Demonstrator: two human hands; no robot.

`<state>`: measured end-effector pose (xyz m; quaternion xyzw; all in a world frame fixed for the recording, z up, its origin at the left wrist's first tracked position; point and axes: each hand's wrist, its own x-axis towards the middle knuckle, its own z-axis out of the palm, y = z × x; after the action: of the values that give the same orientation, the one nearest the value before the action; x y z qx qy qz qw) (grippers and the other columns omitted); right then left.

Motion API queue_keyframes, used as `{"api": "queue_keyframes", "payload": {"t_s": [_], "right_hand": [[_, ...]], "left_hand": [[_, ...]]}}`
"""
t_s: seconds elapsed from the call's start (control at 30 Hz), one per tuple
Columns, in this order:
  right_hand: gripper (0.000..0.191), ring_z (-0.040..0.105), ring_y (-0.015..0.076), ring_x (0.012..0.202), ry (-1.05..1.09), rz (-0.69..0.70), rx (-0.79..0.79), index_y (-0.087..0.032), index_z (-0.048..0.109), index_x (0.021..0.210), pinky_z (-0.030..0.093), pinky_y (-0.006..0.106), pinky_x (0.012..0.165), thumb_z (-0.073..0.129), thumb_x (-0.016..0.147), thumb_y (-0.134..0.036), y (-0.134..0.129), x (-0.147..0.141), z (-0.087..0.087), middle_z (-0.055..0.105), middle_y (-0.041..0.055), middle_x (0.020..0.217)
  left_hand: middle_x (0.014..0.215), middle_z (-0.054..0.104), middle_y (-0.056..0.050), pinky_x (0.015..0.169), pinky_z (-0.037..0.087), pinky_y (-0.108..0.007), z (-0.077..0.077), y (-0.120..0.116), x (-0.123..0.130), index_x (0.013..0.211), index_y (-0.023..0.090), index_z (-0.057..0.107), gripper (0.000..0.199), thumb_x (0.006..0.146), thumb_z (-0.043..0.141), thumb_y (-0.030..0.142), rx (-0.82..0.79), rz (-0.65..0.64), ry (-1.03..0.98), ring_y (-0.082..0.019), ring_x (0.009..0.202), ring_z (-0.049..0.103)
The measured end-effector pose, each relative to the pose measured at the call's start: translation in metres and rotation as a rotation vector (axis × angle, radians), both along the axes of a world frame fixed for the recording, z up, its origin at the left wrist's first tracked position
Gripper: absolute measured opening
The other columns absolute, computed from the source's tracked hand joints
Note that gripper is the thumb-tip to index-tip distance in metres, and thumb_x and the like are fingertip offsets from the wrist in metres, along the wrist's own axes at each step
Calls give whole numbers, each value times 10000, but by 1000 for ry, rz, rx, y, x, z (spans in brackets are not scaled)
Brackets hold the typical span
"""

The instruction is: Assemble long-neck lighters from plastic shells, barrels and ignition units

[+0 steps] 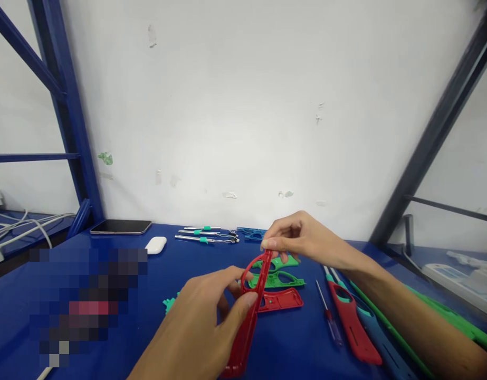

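A long red plastic shell [243, 338] with an oval loop stands tilted in front of me, its hollow side in view. My left hand [206, 311] holds it around the middle, thumb on one side and fingers by the loop. At its top end my right hand [286, 237] pinches with thumb and index finger; whether a small part is between those fingertips is too small to tell. Behind the shell lie another red shell half [285, 300] and green shell halves [280, 279], partly hidden by the hands.
Metal rods with teal pieces [198, 232] and blue parts [251, 233] lie by the wall. To the right are a screwdriver [330, 319], a red lighter [354, 327], and blue and green ones. A phone [121, 227], white case [156, 245] and teal pieces [169, 304] sit left.
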<state>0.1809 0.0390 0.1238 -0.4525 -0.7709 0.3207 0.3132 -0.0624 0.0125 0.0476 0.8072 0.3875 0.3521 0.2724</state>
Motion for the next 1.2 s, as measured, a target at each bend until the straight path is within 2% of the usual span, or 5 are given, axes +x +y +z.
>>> {"api": "queue_keyframes", "payload": {"t_s": [0.17,0.33,0.53,0.77,1.2], "right_hand": [[430,700,134,742,-23,34,-45,-226,746,1240,495,221,608,658,1010,-577,-11,-17,-8,785,28,914],[318,684,149,762,-130,80,-69,-203,783,949,502,247,691,755,953,-519,-21,-32,-28,782,8,852],[326,586,135,712,-226,-65,76,-215,737,913,412,263,648,583,1072,-454,-26,-29,-18,705,-11,801],[230,574,140,689,-503,190,91,-237,746,862,402,272,695,636,1054,-299,-38,-19,-29,695,-22,772],[234,743,170,808,-840,220,216,-262,761,949,439,269,676,637,1066,-422,-39,-19,-60,801,-19,897]], "left_hand": [[613,664,46,442,439,-221,4,6,2,868,245,634,266,968,574,485,-347,27,-247,-160,502,656],[688,723,-4,400,453,-207,3,13,3,879,220,662,337,920,633,554,-396,59,-360,-206,617,736],[898,806,-30,588,526,-296,8,23,-24,1090,259,750,590,985,419,737,-130,248,26,-204,652,708],[1134,776,-160,877,511,-537,-16,55,-60,1142,204,725,386,998,420,392,-96,493,572,-426,1090,713],[1250,757,-143,922,511,-520,-18,55,-63,1207,241,728,489,1010,344,472,-133,450,656,-398,1156,703]]}}
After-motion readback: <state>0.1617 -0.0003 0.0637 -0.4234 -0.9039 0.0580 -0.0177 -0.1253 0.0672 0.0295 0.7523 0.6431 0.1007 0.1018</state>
